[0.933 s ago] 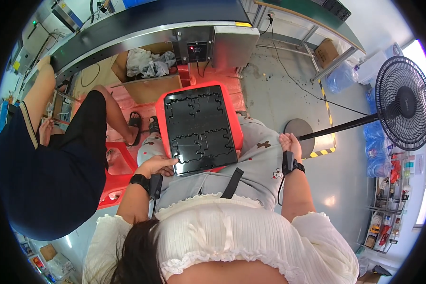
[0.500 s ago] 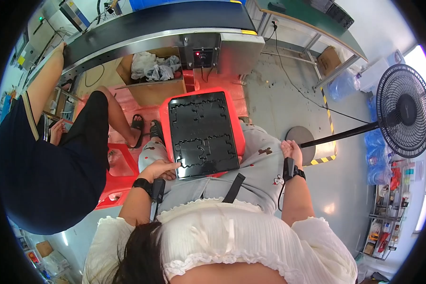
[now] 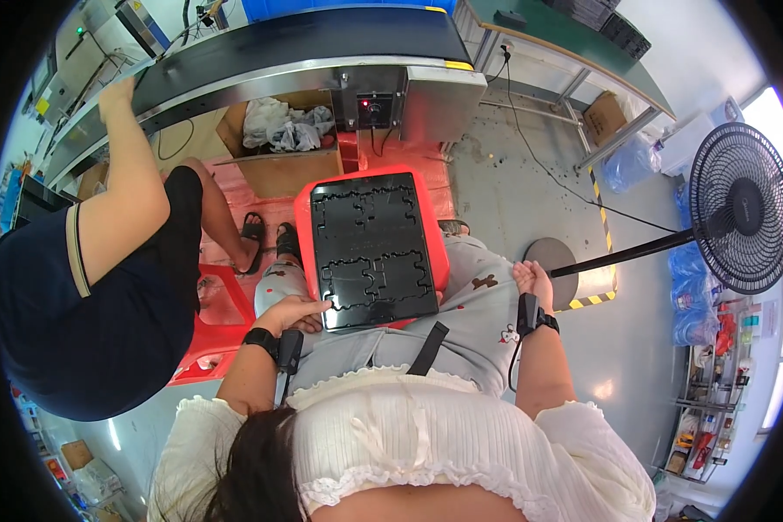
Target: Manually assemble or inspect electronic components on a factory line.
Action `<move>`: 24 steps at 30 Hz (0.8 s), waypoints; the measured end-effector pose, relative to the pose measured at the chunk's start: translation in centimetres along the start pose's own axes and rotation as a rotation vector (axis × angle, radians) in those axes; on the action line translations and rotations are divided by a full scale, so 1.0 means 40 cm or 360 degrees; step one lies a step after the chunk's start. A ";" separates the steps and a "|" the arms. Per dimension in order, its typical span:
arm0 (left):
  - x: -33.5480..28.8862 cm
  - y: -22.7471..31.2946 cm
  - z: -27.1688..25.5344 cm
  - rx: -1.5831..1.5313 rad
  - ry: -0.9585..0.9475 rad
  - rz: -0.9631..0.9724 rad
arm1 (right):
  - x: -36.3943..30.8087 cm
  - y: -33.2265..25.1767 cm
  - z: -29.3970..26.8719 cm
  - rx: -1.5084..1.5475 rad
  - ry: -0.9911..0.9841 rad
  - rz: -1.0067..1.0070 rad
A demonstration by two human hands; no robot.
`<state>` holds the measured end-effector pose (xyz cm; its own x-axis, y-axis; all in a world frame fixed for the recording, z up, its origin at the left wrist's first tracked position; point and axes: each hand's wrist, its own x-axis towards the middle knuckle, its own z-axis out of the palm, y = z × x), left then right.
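A shiny black plastic tray (image 3: 374,239) with jagged, puzzle-like recesses lies on a red plastic stool or crate (image 3: 438,252) between my knees. My left hand (image 3: 297,313) grips the tray's near left corner, thumb on top and the other fingers mostly hidden at the edge. My right hand (image 3: 533,282) rests by my right thigh, apart from the tray, palm turned up and fingers loosely curled, with nothing visible in it. Both wrists carry black strapped devices, the left one (image 3: 289,348) and the right one (image 3: 531,315).
Ahead runs a conveyor belt (image 3: 304,39) with a metal control box; a carton (image 3: 291,170) of crumpled plastic sits beneath. A co-worker (image 3: 87,304) sits at left on a red stool. To the right stand a black fan (image 3: 741,209) and a green-topped table (image 3: 574,48).
The co-worker's raised arm has bent and its elbow has swung right, while the body leans differently. My hands and the tray stay nearly still; my right hand has shifted slightly.
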<state>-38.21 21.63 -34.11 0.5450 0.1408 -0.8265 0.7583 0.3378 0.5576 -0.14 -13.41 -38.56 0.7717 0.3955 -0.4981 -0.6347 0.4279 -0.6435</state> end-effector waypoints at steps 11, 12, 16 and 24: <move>0.006 0.007 -0.002 0.0085 -0.0061 -0.0046 | -0.013 -0.007 0.125 -0.1360 -0.0232 0.0445; 0.000 0.014 0.004 0.0136 -0.0104 -0.0068 | -0.010 -0.005 0.135 -0.1369 -0.0239 0.0442; -0.014 0.045 0.040 0.0226 -0.0227 -0.0003 | -0.004 -0.005 0.188 -0.1611 -0.0311 0.0509; 0.000 0.010 0.050 0.0277 -0.0134 0.0032 | -0.057 0.079 0.314 -0.2254 -0.0921 0.0339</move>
<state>-37.21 19.92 -33.73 0.5829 0.0648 -0.8099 0.7936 0.1686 0.5847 -4.42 -2.74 -32.17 0.3420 0.7403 -0.5787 0.0886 -0.6385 -0.7645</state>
